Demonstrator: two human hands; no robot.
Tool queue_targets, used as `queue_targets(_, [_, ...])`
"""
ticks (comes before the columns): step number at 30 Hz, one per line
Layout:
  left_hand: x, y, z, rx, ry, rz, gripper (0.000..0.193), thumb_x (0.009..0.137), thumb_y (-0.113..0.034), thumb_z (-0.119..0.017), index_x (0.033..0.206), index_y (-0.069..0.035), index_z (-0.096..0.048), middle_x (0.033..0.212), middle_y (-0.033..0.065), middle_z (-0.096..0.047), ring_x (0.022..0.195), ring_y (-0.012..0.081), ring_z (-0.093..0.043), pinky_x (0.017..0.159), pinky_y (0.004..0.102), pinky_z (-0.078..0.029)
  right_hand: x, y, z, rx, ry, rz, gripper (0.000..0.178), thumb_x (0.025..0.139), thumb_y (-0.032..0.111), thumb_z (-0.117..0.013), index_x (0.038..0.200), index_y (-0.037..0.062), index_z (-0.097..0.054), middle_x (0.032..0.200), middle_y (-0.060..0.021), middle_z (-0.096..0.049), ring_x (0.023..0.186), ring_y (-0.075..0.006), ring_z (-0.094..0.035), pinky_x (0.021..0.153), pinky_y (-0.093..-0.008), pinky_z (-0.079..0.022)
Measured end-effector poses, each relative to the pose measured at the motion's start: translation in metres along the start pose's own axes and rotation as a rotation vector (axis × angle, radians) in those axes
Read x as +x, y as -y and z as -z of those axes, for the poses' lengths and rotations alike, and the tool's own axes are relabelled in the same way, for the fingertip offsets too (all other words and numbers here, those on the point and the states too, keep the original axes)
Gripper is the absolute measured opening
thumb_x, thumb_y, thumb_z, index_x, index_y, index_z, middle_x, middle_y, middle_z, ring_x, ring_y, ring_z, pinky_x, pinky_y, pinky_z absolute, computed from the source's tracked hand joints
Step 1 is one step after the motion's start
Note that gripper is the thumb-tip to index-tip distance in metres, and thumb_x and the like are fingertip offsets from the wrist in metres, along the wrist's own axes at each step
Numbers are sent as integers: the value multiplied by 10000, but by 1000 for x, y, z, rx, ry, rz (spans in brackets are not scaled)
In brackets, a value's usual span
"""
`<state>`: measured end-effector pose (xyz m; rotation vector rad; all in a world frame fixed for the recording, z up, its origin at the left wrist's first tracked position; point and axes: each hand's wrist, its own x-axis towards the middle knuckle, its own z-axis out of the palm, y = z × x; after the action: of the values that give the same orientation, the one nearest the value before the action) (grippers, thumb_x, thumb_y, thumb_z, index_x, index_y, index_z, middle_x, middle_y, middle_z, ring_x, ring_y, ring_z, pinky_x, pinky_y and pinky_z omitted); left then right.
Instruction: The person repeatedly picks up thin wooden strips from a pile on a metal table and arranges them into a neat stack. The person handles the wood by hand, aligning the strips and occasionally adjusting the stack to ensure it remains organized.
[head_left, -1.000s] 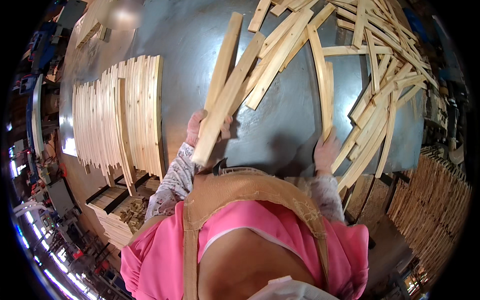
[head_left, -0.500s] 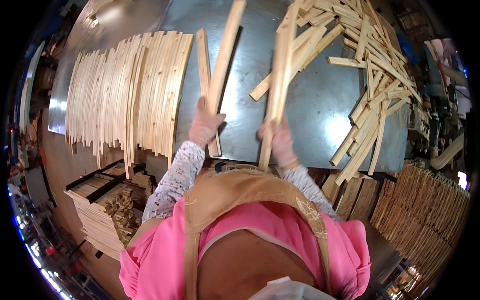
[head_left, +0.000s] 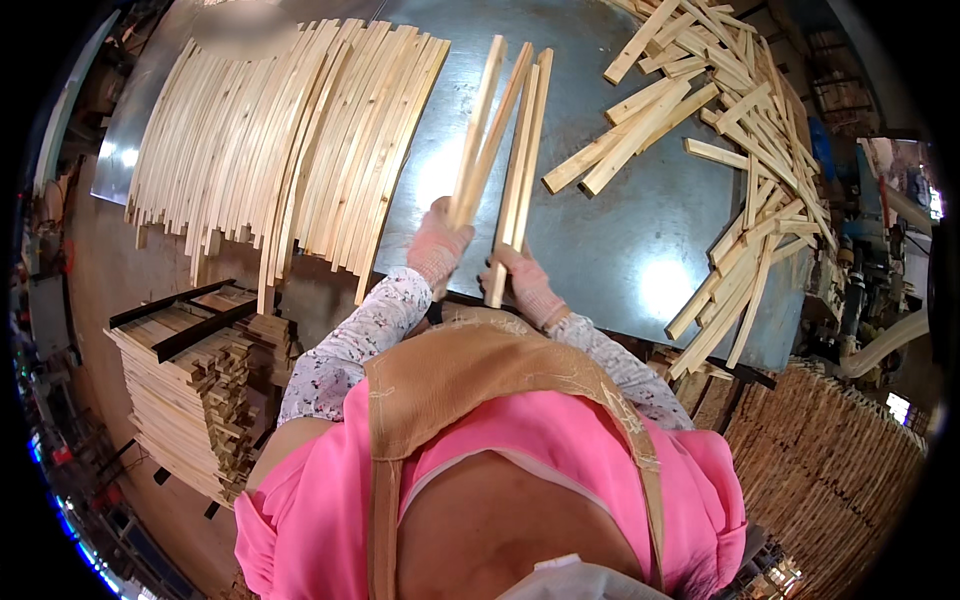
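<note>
My left hand (head_left: 438, 245), in a pale pink glove, is closed round the lower part of two long wooden strips (head_left: 486, 140). Close beside it, my gloved right hand (head_left: 526, 280) grips another pair of wooden strips (head_left: 524, 150) near their lower ends. All these strips point away from me over the metal table (head_left: 620, 255), tilted slightly to the right, with a narrow gap between the two pairs. To the left of my hands, a row of wooden strips (head_left: 290, 140) lies side by side on the table, some ends jutting past the near edge.
A loose heap of wooden strips (head_left: 745, 230) covers the table's right side, with a few pieces (head_left: 640, 130) toward the middle. Stacked wood (head_left: 180, 400) with dark bars on top stands at lower left. Another large wood stack (head_left: 820, 460) stands at lower right.
My right hand has moved left with its strips, close to my left hand. The left hand's strips now stand nearly together. The view has shifted, so the table's contents appear displaced.
</note>
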<state>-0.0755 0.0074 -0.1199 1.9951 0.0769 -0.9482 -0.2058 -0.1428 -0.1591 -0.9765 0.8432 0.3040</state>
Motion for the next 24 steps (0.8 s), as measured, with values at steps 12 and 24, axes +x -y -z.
queue_targets(12, [13,61,49,48,-51,-236,549,1076,-411,-556,1423,5,-646,1260,258,-747,1188,381,-714,1063,448,-527,34,-1,-60,125,-18,42,660,937,144,-762,1499,53,-427,1164,-160,-673,992,-285,-711,795,-421,-617])
queue_targets(24, [3,109,226,903,-733,-77,651,950,-361,-683,1506,-44,-563,1603,202,-466,1450,368,-486,1219,507,-393,74,-38,-58,-218,175,131,669,968,317,-754,1477,-25,-488,1230,-181,-703,1082,-273,-693,937,-395,-574])
